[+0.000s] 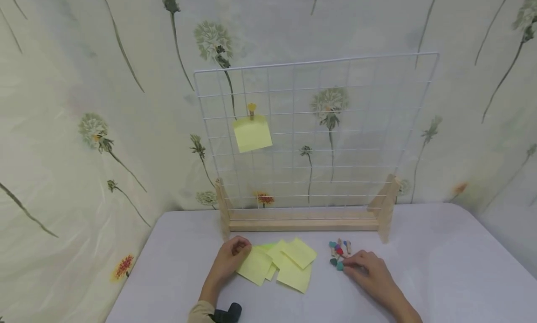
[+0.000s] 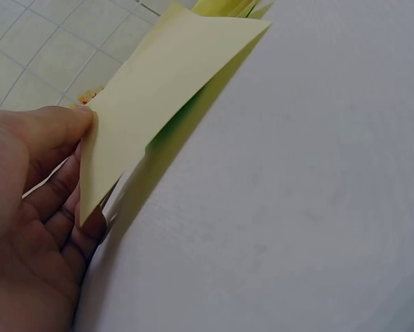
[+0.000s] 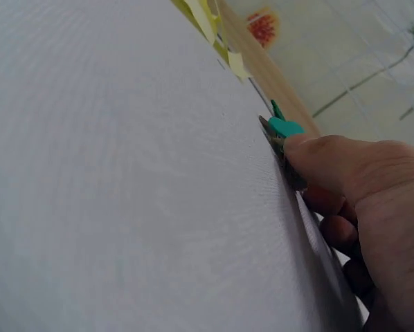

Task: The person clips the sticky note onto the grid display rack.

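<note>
My left hand [image 1: 230, 257] pinches the edge of a yellow sticky note [image 2: 151, 83] between thumb and fingers, its near side lifted off the table. More yellow sticky notes [image 1: 297, 278] lie overlapped to its right. At the small pile of mini clothespins [image 1: 339, 251], my right hand [image 1: 371, 274] has thumb and fingertips on one with a teal heart [image 3: 284, 127]. That clothespin is low, against the tabletop, and its wooden part is mostly covered by the thumb. Red, blue and dark green tops show among the others.
Behind the notes stands a white wire grid [image 1: 312, 141] on a wooden base [image 1: 304, 225]. A yellow-topped mini clothespin [image 1: 251, 109] holds one sticky note [image 1: 253, 135] on its upper left. A white cloth covers the table [image 1: 440, 267]; a floral curtain [image 1: 105, 57] hangs behind.
</note>
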Demonstrator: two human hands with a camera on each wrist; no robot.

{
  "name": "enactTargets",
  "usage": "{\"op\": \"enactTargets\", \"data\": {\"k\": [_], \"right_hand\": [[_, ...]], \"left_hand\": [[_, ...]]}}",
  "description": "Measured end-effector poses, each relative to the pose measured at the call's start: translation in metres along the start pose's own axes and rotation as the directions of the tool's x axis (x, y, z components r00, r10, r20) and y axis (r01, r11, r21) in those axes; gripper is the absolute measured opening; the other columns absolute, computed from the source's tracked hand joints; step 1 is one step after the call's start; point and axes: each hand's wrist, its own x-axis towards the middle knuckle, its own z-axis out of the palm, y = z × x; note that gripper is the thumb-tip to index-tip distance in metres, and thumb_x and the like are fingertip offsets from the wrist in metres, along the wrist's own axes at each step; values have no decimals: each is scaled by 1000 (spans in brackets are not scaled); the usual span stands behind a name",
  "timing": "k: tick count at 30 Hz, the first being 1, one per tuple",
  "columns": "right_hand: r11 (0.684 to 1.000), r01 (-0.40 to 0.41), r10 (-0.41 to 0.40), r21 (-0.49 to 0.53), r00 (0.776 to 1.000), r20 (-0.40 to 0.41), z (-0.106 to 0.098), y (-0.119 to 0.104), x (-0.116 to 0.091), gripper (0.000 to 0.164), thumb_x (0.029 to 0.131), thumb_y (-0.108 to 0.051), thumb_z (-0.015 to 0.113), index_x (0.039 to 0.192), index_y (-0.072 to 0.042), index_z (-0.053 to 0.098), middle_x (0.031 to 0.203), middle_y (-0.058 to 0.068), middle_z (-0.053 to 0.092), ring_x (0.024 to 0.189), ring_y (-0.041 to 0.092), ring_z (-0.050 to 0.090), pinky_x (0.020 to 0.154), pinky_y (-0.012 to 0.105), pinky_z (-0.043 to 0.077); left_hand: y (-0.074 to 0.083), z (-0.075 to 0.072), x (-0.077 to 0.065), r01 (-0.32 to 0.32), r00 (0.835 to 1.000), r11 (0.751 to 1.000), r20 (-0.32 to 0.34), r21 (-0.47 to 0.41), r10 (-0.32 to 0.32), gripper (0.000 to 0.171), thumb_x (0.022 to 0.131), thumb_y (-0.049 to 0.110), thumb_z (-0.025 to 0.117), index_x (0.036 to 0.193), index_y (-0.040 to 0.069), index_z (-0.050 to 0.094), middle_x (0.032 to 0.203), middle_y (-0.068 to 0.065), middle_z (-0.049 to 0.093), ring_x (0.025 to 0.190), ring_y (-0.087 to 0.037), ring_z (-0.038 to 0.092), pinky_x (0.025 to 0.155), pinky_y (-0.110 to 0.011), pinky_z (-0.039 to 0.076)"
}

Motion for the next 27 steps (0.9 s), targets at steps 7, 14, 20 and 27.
{"op": "enactTargets", "data": {"k": [7,14,20,27], "right_hand": [[1000,-25,25,3,999,36,0,-2,0,29,74,-13,78,94,-32,70,89,-25,62,84,-2,52,72,24,39],[998,-65,65,7,997,42,1,-8,-1,22,75,-23,78,93,-31,70,87,-24,62,82,-2,51,71,24,38],[998,-64,64,-18,997,37,1,-11,-1,23,74,-19,79,91,-30,69,87,-24,62,82,-2,52,70,23,41],[990,-28,17,139,997,75,-1,-13,-1,23,79,-12,74,98,-21,65,91,-15,64,82,-2,56,72,22,49]], "left_hand": [[0,1,2,-19,1000,1000,-18,-5,18,15,90,32,63,95,18,65,88,1,64,74,-10,55,68,-20,45],[1,-1,0,3,999,999,-42,-54,-5,15,91,29,62,97,16,65,95,-1,66,84,-12,59,76,-24,46],[4,-2,0,19,997,995,-71,-98,-26,20,90,29,62,100,12,65,97,-5,65,82,-12,59,71,-22,47],[17,1,0,-36,994,985,-106,-171,18,17,91,21,63,101,6,64,101,-12,66,81,-8,60,71,-19,49]]}}
